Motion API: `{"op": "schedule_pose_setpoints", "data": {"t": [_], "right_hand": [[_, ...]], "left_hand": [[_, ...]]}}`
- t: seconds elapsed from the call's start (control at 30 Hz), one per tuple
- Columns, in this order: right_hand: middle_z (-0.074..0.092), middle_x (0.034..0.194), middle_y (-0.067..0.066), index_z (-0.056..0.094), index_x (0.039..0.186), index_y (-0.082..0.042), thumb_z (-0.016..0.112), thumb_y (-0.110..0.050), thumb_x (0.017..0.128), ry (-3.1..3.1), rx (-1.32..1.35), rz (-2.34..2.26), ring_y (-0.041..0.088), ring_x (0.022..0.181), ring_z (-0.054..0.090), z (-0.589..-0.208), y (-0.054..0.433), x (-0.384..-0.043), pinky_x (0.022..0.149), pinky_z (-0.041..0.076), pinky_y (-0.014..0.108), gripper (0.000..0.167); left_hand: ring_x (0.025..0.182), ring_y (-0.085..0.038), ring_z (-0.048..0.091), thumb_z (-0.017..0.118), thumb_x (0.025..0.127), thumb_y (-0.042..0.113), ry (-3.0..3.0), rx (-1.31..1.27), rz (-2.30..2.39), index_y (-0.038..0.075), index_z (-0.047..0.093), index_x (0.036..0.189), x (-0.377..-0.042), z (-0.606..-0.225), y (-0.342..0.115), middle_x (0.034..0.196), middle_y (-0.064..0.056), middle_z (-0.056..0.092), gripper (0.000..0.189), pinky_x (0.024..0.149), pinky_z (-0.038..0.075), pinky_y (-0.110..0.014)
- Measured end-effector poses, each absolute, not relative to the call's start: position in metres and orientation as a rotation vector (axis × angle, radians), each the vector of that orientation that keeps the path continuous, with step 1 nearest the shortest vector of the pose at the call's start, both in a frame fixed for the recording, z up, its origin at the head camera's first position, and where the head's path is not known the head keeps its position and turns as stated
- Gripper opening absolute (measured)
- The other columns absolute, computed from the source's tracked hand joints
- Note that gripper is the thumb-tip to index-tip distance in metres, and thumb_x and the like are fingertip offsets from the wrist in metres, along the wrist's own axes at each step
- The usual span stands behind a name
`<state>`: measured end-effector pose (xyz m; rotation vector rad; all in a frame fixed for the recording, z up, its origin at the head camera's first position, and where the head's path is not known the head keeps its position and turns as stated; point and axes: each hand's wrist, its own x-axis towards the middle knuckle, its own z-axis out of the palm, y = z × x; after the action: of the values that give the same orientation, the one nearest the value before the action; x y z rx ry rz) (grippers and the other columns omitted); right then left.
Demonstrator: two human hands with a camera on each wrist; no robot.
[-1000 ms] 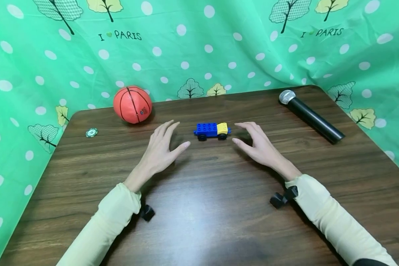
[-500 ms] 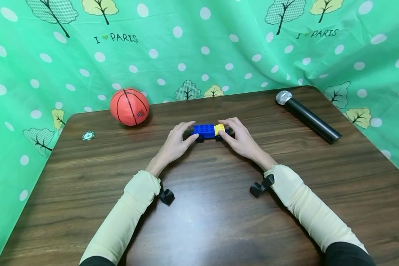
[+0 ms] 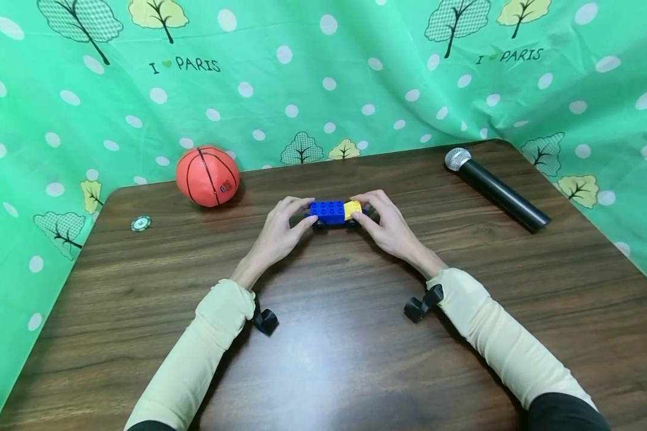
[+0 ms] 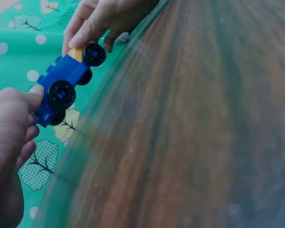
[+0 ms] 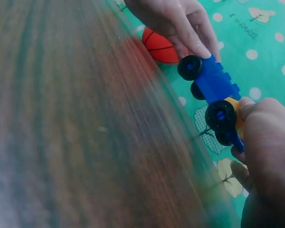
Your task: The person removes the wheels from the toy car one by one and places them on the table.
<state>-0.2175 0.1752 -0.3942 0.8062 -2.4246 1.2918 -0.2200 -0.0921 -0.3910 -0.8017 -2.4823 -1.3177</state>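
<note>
Over the table [image 3: 356, 347], toward the middle of its far edge, left hand [image 3: 280, 230] and right hand [image 3: 389, 227] pinch a toy truck [image 3: 327, 212] by its ends: a two-handed lift, it seems, the next move wanting level grips.

Place: screened tabletop recording set-up; type of building cannot be told. Evidence: wood-grain worktop [image 3: 323, 359]; green dotted curtain [image 3: 302, 72], "PARIS" print, behind and at sides; black wrist-worn cameras [image 3: 266, 322].
</note>
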Motion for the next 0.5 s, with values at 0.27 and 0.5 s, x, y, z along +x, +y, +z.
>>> {"op": "schedule_pose_setpoints", "data": {"t": [0.27, 0.5], "right_hand": [[0.058, 0.12, 0.018, 0.065, 0.128, 0.004, 0.068, 0.0, 0.099, -2.31, 0.843, 1.352, 0.023, 0.098, 0.056, -0.388, 0.174, -0.212, 0.081, 0.05, 0.038, 0.03], [0.058, 0.121, 0.017, 0.064, 0.127, 0.004, 0.068, 0.004, 0.097, -2.238, 0.931, 1.4, 0.021, 0.101, 0.057, -0.381, 0.163, -0.202, 0.085, 0.052, 0.028, 0.03]], "left_hand": [[0.117, -0.024, 0.06, 0.071, 0.1, 0.011, -2.335, -0.817, -1.427, 0.002, 0.065, 0.136, -0.216, -0.389, -0.089, 0.122, -0.012, 0.063, 0.037, 0.1, 0.049, -0.043], [0.108, -0.019, 0.059, 0.052, 0.11, 0.031, -2.336, -0.64, -1.798, 0.004, 0.066, 0.135, -0.212, -0.381, -0.084, 0.13, -0.01, 0.063, 0.039, 0.09, 0.049, -0.034]]}}
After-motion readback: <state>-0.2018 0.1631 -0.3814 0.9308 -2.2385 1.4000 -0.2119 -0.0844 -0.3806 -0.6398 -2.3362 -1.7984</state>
